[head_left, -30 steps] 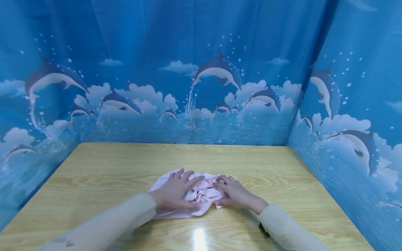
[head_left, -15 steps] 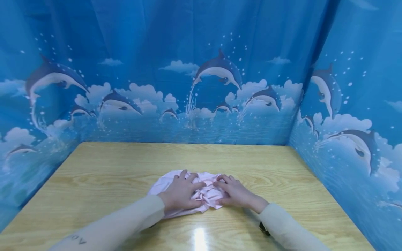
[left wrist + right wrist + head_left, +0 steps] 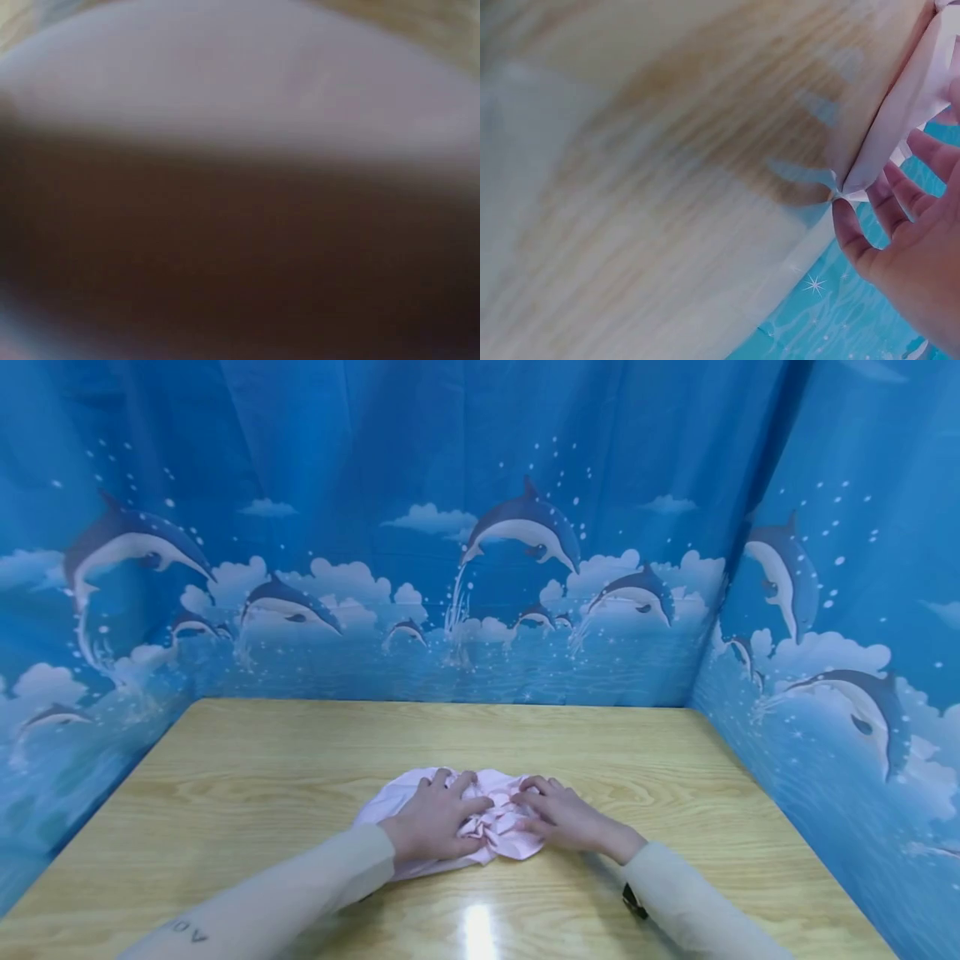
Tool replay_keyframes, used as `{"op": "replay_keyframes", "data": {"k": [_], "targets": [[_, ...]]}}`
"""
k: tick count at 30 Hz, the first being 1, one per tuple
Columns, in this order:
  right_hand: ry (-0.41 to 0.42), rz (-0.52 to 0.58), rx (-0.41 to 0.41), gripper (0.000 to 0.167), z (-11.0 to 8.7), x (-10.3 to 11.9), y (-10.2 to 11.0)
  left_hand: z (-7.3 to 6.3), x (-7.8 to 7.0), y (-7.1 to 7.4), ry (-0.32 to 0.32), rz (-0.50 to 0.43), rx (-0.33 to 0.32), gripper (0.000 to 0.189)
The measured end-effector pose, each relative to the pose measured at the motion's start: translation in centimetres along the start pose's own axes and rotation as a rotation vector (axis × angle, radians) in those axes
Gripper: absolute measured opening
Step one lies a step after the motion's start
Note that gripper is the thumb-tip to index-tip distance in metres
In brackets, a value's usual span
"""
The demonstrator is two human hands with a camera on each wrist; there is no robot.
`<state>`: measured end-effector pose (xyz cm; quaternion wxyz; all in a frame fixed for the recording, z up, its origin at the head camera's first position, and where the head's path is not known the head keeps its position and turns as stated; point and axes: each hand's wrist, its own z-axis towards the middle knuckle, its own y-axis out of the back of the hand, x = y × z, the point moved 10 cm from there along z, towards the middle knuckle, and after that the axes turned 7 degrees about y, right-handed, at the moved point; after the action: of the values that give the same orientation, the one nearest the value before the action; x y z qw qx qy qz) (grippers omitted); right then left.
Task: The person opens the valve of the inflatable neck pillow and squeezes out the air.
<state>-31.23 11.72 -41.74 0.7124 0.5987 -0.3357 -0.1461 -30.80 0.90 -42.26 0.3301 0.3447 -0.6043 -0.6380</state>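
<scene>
A pale pink cloth lies crumpled on the table, its middle bunched into tight folds. Over its left half my left hand rests with fingers spread, the fingertips in the creases. At the right edge my right hand touches the folds with loosely bent fingers. The right wrist view has this hand from the palm side, fingers apart and tips against the cloth's edge. In the left wrist view a blurred pale pink surface fills the top above a dark area; the left fingers are hidden there.
The wood-grain table extends around the cloth on all sides. Blue curtains with dolphins stand along its back and right edges, and at the left. Light sleeves cover both forearms, and a dark band shows below the right cuff.
My left hand has slid right, drawing the cloth into tighter folds between the hands. The right hand has barely moved; its thumb has shifted up, leaving the cloth's lower right corner in view.
</scene>
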Motion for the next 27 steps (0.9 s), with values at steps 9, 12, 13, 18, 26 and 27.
{"op": "replay_keyframes", "data": {"k": [9,12,13,18,26,27], "targets": [[0.03,-0.025,-0.03,0.029,0.18,-0.08,0.4,0.37,-0.17,0.26,-0.032,-0.041,0.061,0.063],[0.031,-0.025,-0.029,0.03,0.18,-0.15,0.34,0.47,-0.26,0.31,-0.042,-0.036,0.064,0.063],[0.027,-0.02,-0.028,0.032,0.18,-0.18,0.31,0.48,-0.27,0.29,-0.042,-0.04,0.072,0.064],[-0.009,-0.019,-0.037,0.04,0.22,-0.28,0.31,0.52,-0.25,0.23,-0.03,-0.063,0.088,0.069],[-0.008,-0.07,-0.074,0.041,0.16,-0.06,0.28,0.69,-0.27,0.04,0.0,-0.053,0.078,0.066],[-0.011,-0.075,-0.074,0.041,0.16,-0.08,0.24,0.67,-0.3,0.04,0.004,-0.056,0.077,0.064]]}}
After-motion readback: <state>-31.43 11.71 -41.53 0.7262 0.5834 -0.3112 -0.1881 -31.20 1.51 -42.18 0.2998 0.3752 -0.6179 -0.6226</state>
